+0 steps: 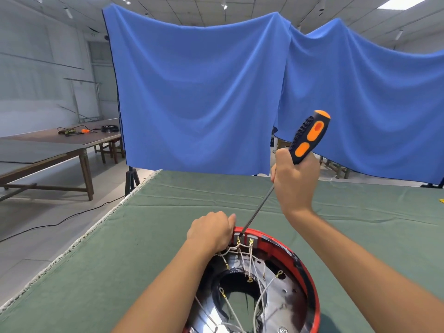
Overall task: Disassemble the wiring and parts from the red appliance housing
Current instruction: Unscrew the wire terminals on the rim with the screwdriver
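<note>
The red appliance housing (304,267) lies open side up on the green cloth at the bottom centre, its shiny metal inside crossed by several white wires (245,258) with gold ring terminals. My left hand (211,230) grips the housing's far rim, fingers curled over the edge. My right hand (296,179) grips a black and orange screwdriver (308,138) near the base of its handle. The long shaft slants down and left, and its tip sits on a terminal at a grey block (248,241) on the rim, right beside my left thumb.
The table is covered by a green cloth (168,212); its left edge runs diagonally past bare floor with a black cable. Blue sheets (199,92) hang behind the table. A brown table (60,145) with small items stands at the far left.
</note>
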